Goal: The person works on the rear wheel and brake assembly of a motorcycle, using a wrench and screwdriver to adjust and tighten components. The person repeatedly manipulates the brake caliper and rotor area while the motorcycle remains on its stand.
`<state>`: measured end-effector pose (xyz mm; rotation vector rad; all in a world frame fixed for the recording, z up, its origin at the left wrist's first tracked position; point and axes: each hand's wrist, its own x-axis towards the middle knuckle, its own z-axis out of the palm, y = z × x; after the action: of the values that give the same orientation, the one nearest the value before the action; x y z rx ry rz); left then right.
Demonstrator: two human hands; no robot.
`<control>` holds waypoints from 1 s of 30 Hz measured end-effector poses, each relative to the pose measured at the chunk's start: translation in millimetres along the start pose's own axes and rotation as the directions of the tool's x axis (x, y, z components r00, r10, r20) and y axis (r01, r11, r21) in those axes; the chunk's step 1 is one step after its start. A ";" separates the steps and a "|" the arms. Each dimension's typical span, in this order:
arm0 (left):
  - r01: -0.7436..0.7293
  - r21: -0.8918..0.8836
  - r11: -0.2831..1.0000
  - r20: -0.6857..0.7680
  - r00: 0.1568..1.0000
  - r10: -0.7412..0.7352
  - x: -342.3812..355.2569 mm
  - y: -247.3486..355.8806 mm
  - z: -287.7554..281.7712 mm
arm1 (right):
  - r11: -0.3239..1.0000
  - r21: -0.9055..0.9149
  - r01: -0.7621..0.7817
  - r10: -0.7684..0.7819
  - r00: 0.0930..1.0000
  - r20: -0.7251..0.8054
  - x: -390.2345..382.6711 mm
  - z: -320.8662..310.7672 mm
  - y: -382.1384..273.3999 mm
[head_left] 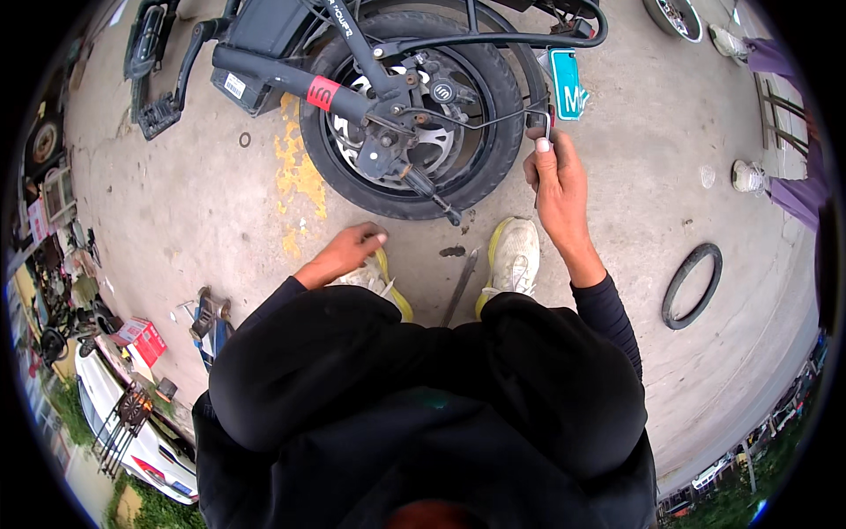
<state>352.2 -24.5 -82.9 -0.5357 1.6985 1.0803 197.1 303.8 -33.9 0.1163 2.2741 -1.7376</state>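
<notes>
Head view looks down on a concrete floor (220, 203) where the rear wheel (414, 110) of a black electric bike stands, its tyre touching the ground just ahead of the person's two pale sneakers. The right hand (553, 172) is clamped around a small metal L-shaped tool, probably a hex key (545, 123), held up against the rear fender stay just beside the teal plate (567, 81); the tool tip is too small to tell whether it is seated. The left hand (352, 247) rests low near the left sneaker (374, 278), fingers curled together and apparently holding nothing. A long flat metal tool (461, 286) lies on the floor between the shoes, and a loose tyre (693, 285) lies well apart to the right. The likely risk is the key slipping out of a half-seated bolt head, since only one hand steadies it, and knuckles striking the stay. The bike could also rock, unsupported by the idle hand.
</notes>
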 end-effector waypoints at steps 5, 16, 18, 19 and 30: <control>-0.251 0.251 0.935 0.023 0.967 0.253 -21.1 35.2 -11.4 | 0.937 -0.295 0.188 -0.133 0.972 0.194 51.7 12.6 -43.9; -0.395 0.900 0.183 -0.099 0.225 0.969 -32.5 215.1 -122.0 | 0.931 0.083 -0.355 0.312 0.893 0.324 109.6 58.6 -72.1; -0.469 0.848 0.248 -0.068 0.367 0.928 -6.8 237.6 -128.2 | 0.934 0.093 -0.345 0.298 0.896 0.330 108.5 60.9 -73.8; -0.517 0.786 0.340 -0.047 0.498 0.866 8.2 247.4 -132.0 | 0.934 0.097 -0.344 0.294 0.893 0.340 108.7 60.6 -74.1; -0.647 0.674 0.358 0.164 0.603 0.780 46.9 284.7 -140.0 | 0.882 -0.011 -0.472 0.432 0.797 0.422 125.6 54.7 -94.7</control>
<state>44.5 5.0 2.6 0.7316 2.4214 0.8540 64.2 212.6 8.1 0.2626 1.6839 -1.4455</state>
